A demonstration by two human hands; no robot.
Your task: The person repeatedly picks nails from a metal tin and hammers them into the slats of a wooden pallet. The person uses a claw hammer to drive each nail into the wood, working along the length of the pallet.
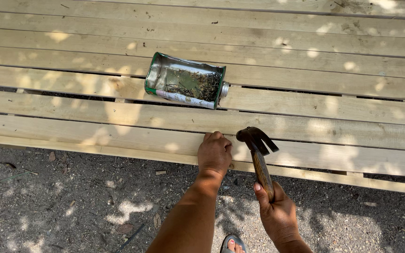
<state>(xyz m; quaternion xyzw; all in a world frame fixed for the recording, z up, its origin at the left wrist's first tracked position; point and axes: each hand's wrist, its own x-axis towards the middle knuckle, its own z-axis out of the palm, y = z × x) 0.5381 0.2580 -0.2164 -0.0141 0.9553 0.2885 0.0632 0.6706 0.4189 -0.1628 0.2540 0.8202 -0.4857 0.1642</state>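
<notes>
Wooden-handled claw hammer (258,152), one only, gripped in the right hand (277,213), fingers wrapped tight round the lower handle, head poised just above the near plank (118,133). Left hand (214,152) rests on that plank edge beside the hammer head, fingers curled under; whether it pinches a nail cannot be told. Nailing looks underway, not finished: gaps remain between boards. One cut-open green tin (185,80) of many nails lies two boards beyond. One sandalled foot (233,244) below, on dirt.

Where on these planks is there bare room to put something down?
Bare planks run left and right of the cut-open can of nails, and above it. It is crowded at the near edge, where the left hand rests beside the claw hammer.
</notes>
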